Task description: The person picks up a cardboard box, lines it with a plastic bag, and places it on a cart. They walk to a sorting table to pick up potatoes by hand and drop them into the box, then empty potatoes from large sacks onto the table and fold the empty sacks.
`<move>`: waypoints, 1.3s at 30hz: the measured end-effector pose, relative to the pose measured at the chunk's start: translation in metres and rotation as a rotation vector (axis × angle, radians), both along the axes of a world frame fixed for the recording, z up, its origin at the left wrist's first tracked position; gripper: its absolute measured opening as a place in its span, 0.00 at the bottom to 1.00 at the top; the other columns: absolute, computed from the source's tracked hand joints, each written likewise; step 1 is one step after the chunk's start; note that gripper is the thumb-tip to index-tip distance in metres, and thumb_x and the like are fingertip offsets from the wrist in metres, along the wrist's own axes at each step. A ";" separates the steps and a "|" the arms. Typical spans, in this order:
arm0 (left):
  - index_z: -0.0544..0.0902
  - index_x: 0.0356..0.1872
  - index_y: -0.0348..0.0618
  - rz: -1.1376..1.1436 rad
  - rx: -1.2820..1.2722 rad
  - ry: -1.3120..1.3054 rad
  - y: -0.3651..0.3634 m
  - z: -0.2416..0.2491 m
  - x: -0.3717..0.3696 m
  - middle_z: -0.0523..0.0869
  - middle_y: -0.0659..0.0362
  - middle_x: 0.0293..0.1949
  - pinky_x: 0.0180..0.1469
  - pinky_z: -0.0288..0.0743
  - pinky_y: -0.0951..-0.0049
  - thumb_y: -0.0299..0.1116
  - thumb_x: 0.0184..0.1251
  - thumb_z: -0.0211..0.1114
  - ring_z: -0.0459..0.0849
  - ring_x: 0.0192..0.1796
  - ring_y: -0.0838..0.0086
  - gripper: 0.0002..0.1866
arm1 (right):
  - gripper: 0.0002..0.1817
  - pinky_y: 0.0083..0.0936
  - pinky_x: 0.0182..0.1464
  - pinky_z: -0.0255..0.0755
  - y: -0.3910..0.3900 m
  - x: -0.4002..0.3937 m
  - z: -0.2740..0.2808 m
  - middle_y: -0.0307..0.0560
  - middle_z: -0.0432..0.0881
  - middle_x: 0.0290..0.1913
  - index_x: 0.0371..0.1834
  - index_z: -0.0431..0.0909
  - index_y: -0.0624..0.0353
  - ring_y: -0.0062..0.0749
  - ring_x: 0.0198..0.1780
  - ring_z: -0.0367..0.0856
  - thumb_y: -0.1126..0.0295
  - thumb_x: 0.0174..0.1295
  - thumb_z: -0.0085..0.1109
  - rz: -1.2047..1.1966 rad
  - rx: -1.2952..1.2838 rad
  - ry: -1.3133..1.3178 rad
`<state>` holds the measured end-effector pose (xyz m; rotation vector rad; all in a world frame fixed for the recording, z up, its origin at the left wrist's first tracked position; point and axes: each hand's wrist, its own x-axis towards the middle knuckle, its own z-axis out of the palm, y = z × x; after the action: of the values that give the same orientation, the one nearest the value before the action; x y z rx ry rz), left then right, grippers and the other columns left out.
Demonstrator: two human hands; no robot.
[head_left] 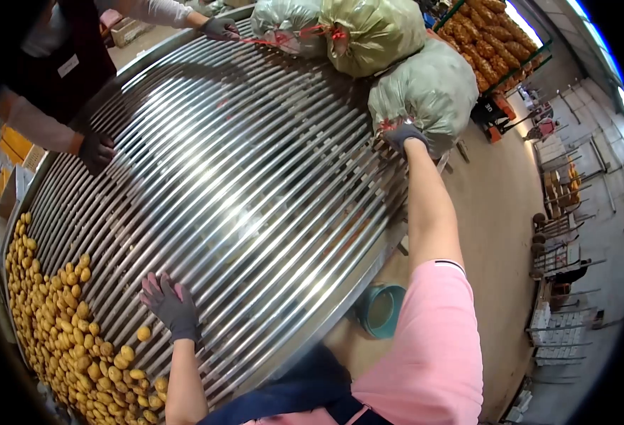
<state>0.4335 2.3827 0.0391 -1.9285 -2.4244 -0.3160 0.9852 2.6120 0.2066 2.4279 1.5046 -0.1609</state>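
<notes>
My left hand [169, 306], in a dark grey glove, lies with fingers spread on the metal rollers [255, 198], close to the potatoes [78, 333] heaped at the lower left. My right hand [405, 136], gloved too, is closed at the gathered, red-tied neck of a large pale translucent plastic bag [436, 88] on the far right of the roller table. Its fingertips are partly hidden against the bag. One loose potato [143, 333] sits just below my left hand.
Across the rollers stands a co-worker, one gloved hand [221, 28] at a red string and the other [97, 152] over the table's far side. Two more bags [372, 32] [287, 25] stand at the back. A teal bucket [381, 312] is on the floor beside me.
</notes>
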 end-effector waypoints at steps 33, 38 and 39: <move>0.72 0.53 0.48 -0.414 0.307 -0.670 0.005 -0.001 -0.032 0.73 0.54 0.50 0.64 0.53 0.52 0.42 0.57 0.57 0.65 0.57 0.57 0.22 | 0.27 0.46 0.67 0.54 -0.214 -0.323 -0.014 0.51 0.64 0.66 0.66 0.63 0.44 0.47 0.68 0.60 0.50 0.66 0.34 0.365 -0.123 -0.266; 0.77 0.49 0.44 -0.166 -0.187 -1.518 -0.063 0.038 -0.130 0.81 0.55 0.40 0.39 0.74 0.73 0.33 0.64 0.57 0.79 0.37 0.72 0.13 | 0.22 0.38 0.54 0.69 -0.307 -0.475 0.004 0.52 0.81 0.48 0.47 0.80 0.52 0.42 0.52 0.78 0.52 0.63 0.40 0.602 -0.199 -0.006; 0.74 0.53 0.42 -0.215 -0.141 -1.602 -0.091 0.053 -0.151 0.79 0.60 0.41 0.43 0.71 0.76 0.34 0.66 0.55 0.75 0.40 0.77 0.16 | 0.22 0.38 0.51 0.71 -0.322 -0.499 0.002 0.51 0.82 0.43 0.43 0.81 0.53 0.43 0.48 0.80 0.52 0.62 0.41 0.626 -0.184 0.033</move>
<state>0.2821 2.2919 0.0925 -2.3662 -2.7140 -2.5639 0.4862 2.2895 0.2083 1.7236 2.0744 -0.1953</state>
